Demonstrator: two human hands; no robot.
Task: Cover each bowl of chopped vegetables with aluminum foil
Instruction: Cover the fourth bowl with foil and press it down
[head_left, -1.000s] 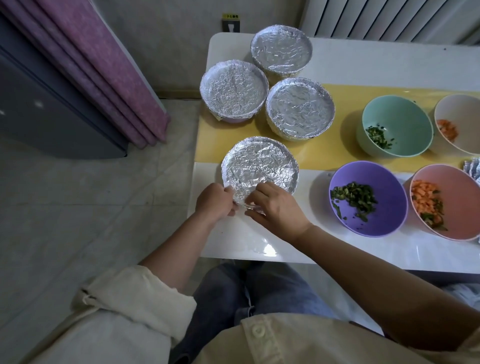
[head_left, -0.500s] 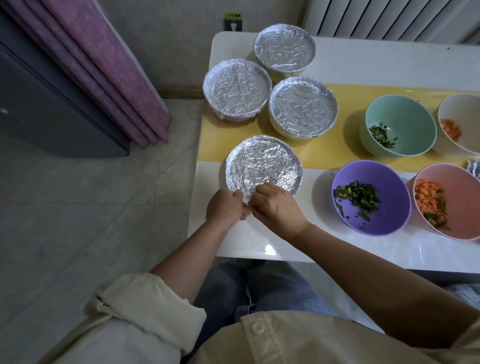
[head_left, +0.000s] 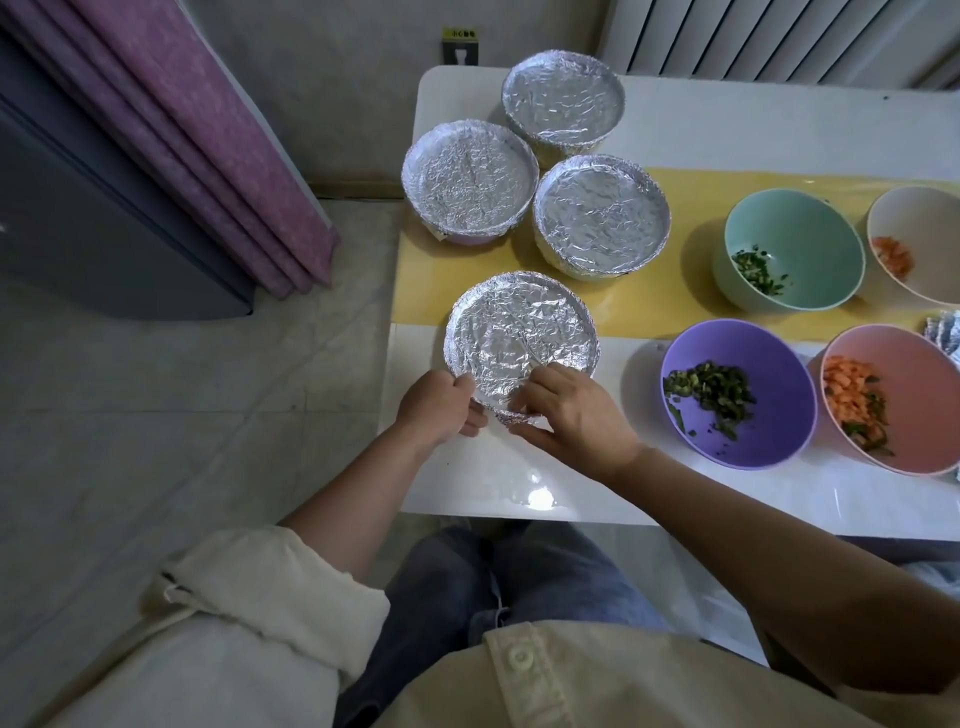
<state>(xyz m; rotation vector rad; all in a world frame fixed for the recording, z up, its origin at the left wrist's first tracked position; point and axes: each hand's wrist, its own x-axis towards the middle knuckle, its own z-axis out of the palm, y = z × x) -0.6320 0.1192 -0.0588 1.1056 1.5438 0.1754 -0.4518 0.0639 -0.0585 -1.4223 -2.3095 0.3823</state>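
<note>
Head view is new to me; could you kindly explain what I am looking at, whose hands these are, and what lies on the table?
There is no machine here. A camera worn on a person's head looks down at their own two hands and a white table.

The left hand and right hand both pinch the foil at the near rim of the closest bowl.

Behind it stand three more covered bowls.

To the right, four bowls are uncovered:
- a green bowl and a purple bowl, each with chopped greens
- a white bowl with orange pieces
- a pink bowl with both
</note>
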